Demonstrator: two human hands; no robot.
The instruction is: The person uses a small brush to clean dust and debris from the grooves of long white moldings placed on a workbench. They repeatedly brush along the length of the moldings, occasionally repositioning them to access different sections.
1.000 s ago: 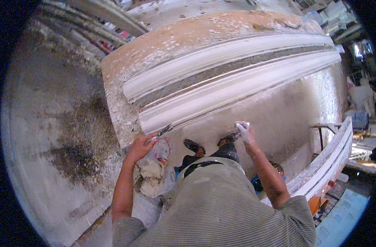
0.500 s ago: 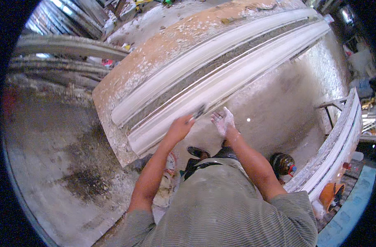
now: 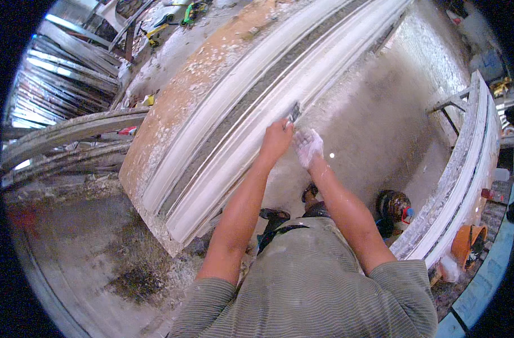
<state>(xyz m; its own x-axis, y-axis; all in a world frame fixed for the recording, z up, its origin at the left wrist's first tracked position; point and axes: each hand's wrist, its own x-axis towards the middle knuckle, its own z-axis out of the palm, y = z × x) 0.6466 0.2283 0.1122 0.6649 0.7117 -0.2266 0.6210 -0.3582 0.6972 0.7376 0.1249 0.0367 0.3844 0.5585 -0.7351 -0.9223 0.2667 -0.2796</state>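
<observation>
My left hand (image 3: 276, 139) is closed round the handle of a small scraper (image 3: 293, 111) with a grey metal blade. The blade lies over the near edge of a long white plaster moulding (image 3: 243, 149); whether it touches cannot be told. Just to the right, my right hand (image 3: 309, 147) is held palm up beside that edge, its fingers stretched out and coated in white plaster. A second white moulding (image 3: 220, 104) runs alongside, beyond a dark gap. Both rest on a broad brown board (image 3: 181, 84) strewn with white flakes.
Curved mouldings (image 3: 76, 132) stand at the left. On the right is another long white moulding (image 3: 462, 163), with an orange bucket (image 3: 464, 243) behind it. A dark round bottle (image 3: 393, 204) with a blue cap stands on the floor by my right arm.
My left hand has moved away from me and to the right with the scraper, closer to my right hand. My right hand stays palm up in nearly the same place. The view has turned.
</observation>
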